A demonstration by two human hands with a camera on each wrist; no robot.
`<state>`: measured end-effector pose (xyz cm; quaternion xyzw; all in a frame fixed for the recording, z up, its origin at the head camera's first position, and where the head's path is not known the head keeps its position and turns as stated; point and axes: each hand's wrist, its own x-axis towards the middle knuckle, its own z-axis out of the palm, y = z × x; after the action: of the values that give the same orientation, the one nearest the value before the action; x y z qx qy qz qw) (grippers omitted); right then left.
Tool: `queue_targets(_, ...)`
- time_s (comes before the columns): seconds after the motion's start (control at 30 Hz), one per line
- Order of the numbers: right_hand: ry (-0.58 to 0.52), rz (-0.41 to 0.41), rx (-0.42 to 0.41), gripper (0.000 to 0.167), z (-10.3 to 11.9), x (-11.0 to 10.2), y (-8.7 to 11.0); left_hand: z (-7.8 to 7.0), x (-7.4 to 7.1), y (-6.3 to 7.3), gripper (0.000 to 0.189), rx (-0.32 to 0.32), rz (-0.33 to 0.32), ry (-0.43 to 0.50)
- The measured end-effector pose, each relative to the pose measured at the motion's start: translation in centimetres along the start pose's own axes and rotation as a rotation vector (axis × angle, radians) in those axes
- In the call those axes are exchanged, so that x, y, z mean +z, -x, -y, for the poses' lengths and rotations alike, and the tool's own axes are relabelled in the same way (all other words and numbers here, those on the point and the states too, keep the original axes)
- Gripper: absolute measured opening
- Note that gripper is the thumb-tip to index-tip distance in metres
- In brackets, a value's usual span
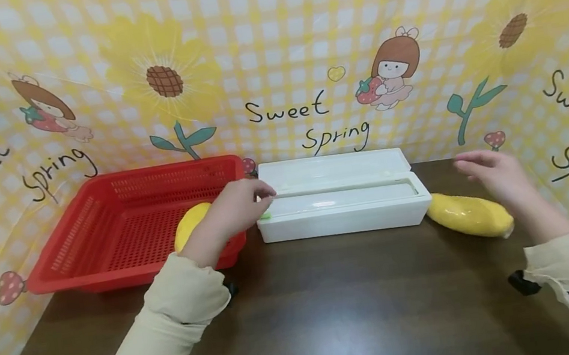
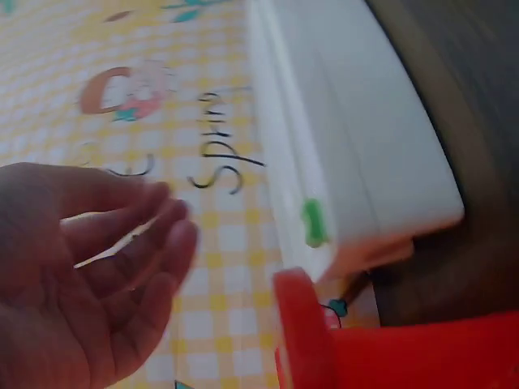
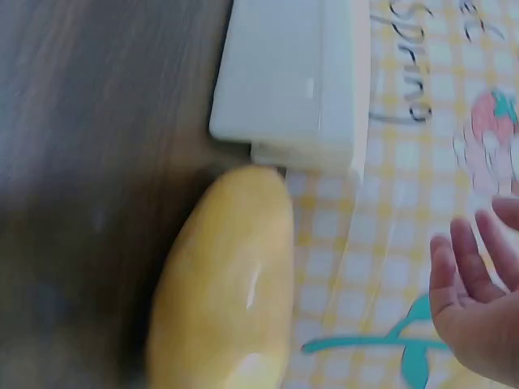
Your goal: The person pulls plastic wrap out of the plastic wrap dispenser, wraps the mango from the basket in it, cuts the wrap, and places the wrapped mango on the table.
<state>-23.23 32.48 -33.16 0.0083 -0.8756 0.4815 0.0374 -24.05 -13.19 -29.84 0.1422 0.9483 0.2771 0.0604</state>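
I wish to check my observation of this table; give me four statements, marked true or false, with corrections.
1. The lid of the white cling-film dispenser is raised. True.
2. The red basket stands right of the dispenser in the head view. False: it stands left.
3. The right hand grips the long yellow fruit. False: it holds nothing; the fruit lies on the table.
4. The left hand holds nothing. True.

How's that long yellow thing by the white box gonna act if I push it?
The long yellow thing has a glossy surface, so it may be slippery. Its rounded body could roll sideways if pushed. Its plump outline suggests it's probably firm, not floppy.
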Motion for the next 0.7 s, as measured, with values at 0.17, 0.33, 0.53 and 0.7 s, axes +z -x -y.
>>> queue_targets(0.17, 0.314, 0.132, -0.142, 0.043, 1.7, 3.2, -0.9, -0.2, 1.4, -1.7, 0.036, -0.058, 0.096, -0.215)
queue_targets(0.33, 0.487, 0.232, -0.192, 0.035, 1.9, 5.3, -1.9, -0.4, 2.3, -3.5, 0.017, -0.089, 0.141, -0.345)
queue_targets(0.53, 0.541, 0.265, -0.219, 0.025, 1.7, 6.3, -2.5, -0.3, 3.1, -4.6, 0.024, -0.118, 0.179, -0.432)
queue_targets(0.7, 0.559, 0.277, -0.235, 0.022, 1.5, 6.9, -2.8, -0.1, 3.5, -4.6, 0.026, -0.108, 0.173, -0.442)
